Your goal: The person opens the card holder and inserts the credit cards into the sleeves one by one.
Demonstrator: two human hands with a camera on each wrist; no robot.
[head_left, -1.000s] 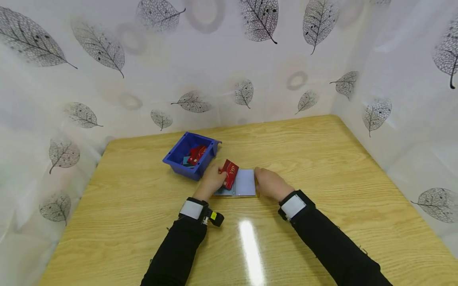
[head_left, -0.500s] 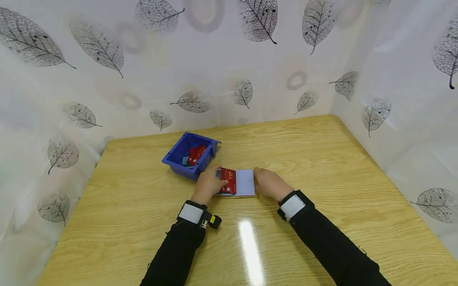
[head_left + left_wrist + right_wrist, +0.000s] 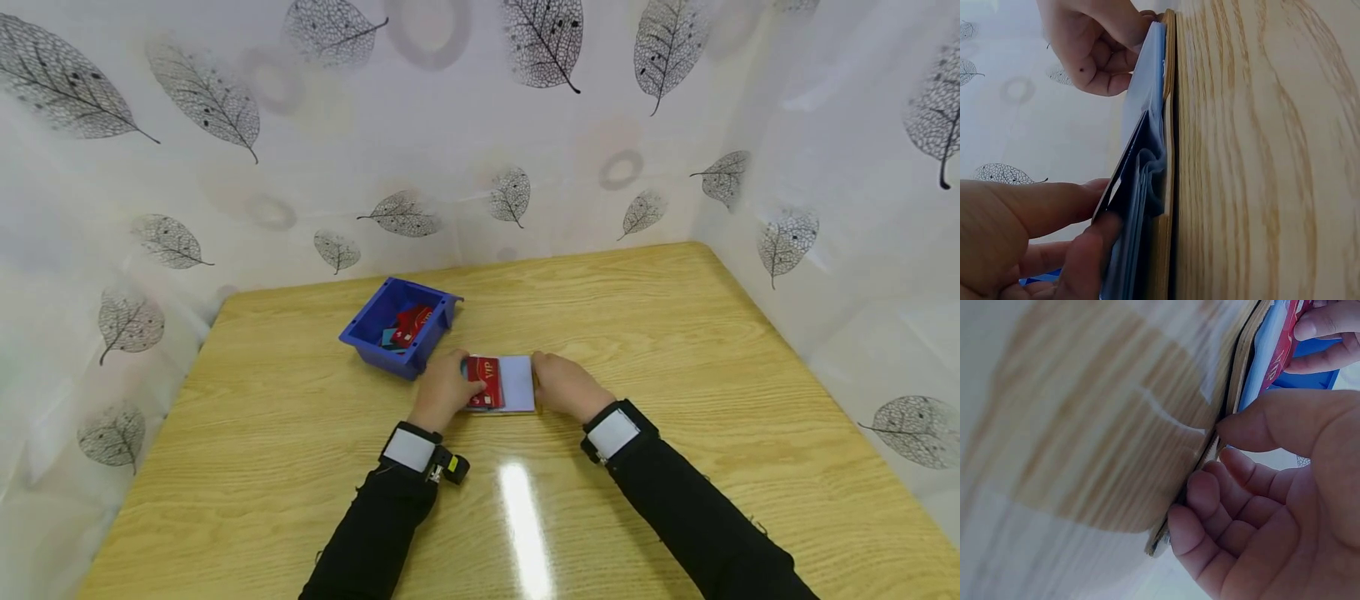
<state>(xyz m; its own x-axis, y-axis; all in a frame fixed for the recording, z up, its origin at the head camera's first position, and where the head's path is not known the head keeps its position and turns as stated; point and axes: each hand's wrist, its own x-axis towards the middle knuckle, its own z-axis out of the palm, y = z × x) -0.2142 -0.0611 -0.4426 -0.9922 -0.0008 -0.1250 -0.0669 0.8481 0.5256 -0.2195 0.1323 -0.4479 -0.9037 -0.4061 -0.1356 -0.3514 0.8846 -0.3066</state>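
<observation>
A red VIP card [image 3: 489, 382] lies over the left side of a card holder [image 3: 518, 385] that is spread on the table. My left hand [image 3: 441, 388] pinches the card at its left edge. In the left wrist view, the card's dark edge [image 3: 1127, 159] tilts above a stack of clear sleeves [image 3: 1137, 206], with thumb and fingers around its near end. Whether its tip is inside a sleeve I cannot tell. At the holder's right edge, my right hand [image 3: 567, 388] grips the cover between thumb and curled fingers, as the right wrist view also shows.
Just behind my left hand stands a blue bin [image 3: 375, 354] with several red and teal cards [image 3: 411, 325] in it. The wooden table [image 3: 637, 317] runs back to a leaf-patterned curtain [image 3: 442, 150].
The red card has turned from a slant to line up with the holder, then shifted slightly right with my left hand. My right hand stays at the holder's edge.
</observation>
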